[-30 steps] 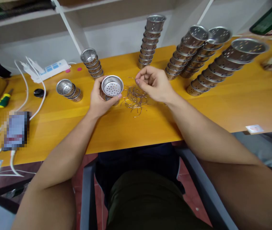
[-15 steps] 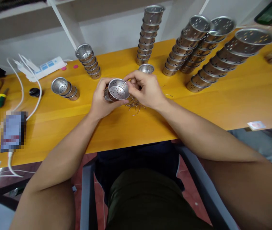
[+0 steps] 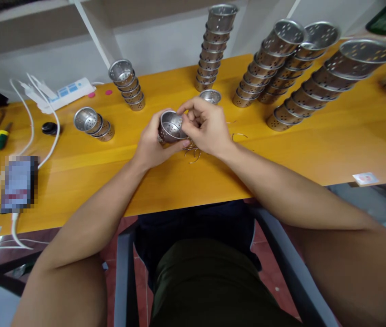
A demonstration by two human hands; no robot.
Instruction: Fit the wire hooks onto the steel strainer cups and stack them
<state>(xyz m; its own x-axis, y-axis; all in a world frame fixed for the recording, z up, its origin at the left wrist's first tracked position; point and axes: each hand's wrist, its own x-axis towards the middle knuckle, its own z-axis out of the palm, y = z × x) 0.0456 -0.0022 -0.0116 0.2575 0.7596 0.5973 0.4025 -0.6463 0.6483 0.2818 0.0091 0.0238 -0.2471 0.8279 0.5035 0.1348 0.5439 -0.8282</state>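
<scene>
- One perforated metal cup (image 3: pixel 170 131) in hand, raised in front of the body over the table (image 3: pixel 165 181), mouth up and tipped a little.
- Left hand (image 3: pixel 150 143): fingers clamped around the cup, thumb along the near side, apparently for support.
- Right hand (image 3: pixel 209 127): curled in close, thumb and forefinger at the right side of the rim. Cannot tell whether clamped on the rim or on a thin wire; too small and partly covered by the knuckles.
- Just below and beside the right hand, bent wires (image 3: pixel 193 148) on the table, mostly hidden from view. Farther right, one loose curved wire (image 3: pixel 240 134).
- Just behind the right hand, a separate cup (image 3: pixel 210 96), partly hidden.
- Off to the left, a short leaning stack (image 3: pixel 102 131) and a taller stack (image 3: pixel 131 93). Toward the back and right, several tall stacks (image 3: pixel 209 59), nested cup in cup.
- Step in hand, by judgement: close finger work at the cup's rim, left for holding and right for the fine part. Possibly involving a bent wire, judging by the nearby heap; not confirmed by sight.
- Called for next, by judgement: cup held firm in the left, small controlled pressure from the right fingertips, rim turned enough for a clear look at the contact.
- Worth guarding against: slipping on smooth metal, denting the thin rim by squeezing too hard, snagging the wires below.
</scene>
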